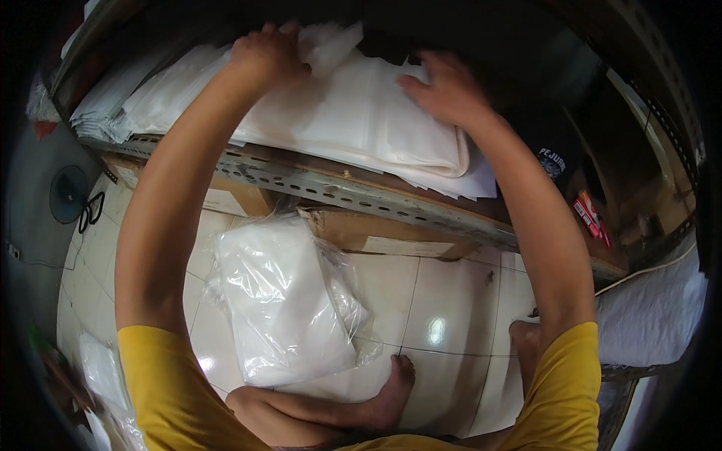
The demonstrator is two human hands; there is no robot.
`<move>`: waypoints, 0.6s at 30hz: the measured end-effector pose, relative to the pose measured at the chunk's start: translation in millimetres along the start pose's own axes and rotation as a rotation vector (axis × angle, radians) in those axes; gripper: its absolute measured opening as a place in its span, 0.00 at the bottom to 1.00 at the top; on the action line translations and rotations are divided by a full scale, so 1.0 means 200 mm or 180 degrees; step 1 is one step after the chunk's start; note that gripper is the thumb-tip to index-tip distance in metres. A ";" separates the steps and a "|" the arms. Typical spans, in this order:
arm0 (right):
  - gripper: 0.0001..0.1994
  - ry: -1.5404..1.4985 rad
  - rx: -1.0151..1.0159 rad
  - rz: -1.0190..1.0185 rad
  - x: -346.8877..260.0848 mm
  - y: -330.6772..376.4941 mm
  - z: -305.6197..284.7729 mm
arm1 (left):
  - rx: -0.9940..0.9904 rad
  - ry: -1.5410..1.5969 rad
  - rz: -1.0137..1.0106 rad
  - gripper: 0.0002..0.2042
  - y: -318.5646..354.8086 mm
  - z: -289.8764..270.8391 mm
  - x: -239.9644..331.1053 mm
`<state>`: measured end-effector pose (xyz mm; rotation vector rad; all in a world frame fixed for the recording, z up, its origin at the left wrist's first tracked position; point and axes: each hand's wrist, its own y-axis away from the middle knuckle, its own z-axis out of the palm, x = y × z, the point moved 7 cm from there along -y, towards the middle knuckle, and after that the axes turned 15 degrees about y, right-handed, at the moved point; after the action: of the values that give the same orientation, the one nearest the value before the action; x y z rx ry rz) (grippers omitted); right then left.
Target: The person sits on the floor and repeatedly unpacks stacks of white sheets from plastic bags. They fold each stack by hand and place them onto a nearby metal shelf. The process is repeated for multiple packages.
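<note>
Both my arms reach up onto a shelf. My left hand grips the far edge of a stack of white folded cloth in clear bags, its fingers curled over crinkled plastic. My right hand lies flat on top of the same stack at its right side, fingers spread. The stack rests on a shelf with a perforated metal rail. Below, on the tiled floor, lies a clear plastic bag of white cloth, close to my bare foot.
More white bagged stacks fill the shelf to the left. Cardboard lies under the shelf. A dark garment and small red packets sit at right, with white fabric beside them. A black fan and scissors lie at left.
</note>
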<state>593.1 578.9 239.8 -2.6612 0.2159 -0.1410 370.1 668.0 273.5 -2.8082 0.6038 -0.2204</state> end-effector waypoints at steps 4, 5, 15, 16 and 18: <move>0.28 -0.0401 -0.0689 -0.1421 -0.43 -0.05 0.05 | 0.0520 -0.0875 0.1784 0.28 0.00 0.15 0.10; 0.27 -0.0195 -0.0815 -0.1415 -0.45 -0.05 0.07 | 0.0367 -0.0821 0.1747 0.26 0.00 0.19 0.09; 0.21 0.0496 -0.1575 -0.0734 0.10 0.04 -0.12 | 0.0025 -0.0296 0.1795 0.18 0.01 0.28 0.07; 0.21 0.0647 -0.1612 -0.0563 0.21 0.07 -0.17 | 0.0031 -0.0287 0.1781 0.18 0.02 0.28 0.07; 0.24 0.1409 -0.1725 -0.0336 0.37 0.16 -0.28 | 0.0072 -0.0274 0.1834 0.18 0.01 0.29 0.02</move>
<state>653.5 513.3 279.8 -3.1437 0.2859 -0.8136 385.1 676.7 218.1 -2.4737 1.3305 0.0084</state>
